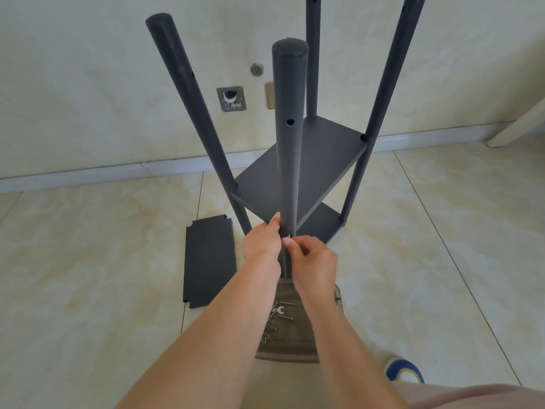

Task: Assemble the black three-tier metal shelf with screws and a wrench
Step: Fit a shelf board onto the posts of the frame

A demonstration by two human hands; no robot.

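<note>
Pinching screw [287,237] w/ right hand [312,258], left hand [262,240] gripping pole [289,137].

two rear poles [410,54] cropped at top, screw [287,237] mostly hidden

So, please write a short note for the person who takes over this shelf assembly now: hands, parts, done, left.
Left hand grips the near pole at the middle shelf corner.
Right hand pinches a screw at that pole.
Done: four poles upright, middle shelf and lower shelf in place between them.
Left: seat this screw; whether the other corners are tight cannot be seen. The third shelf panel lies on the floor, unfitted.
Wrench and spare screws lie in the tray under the arms.
</note>
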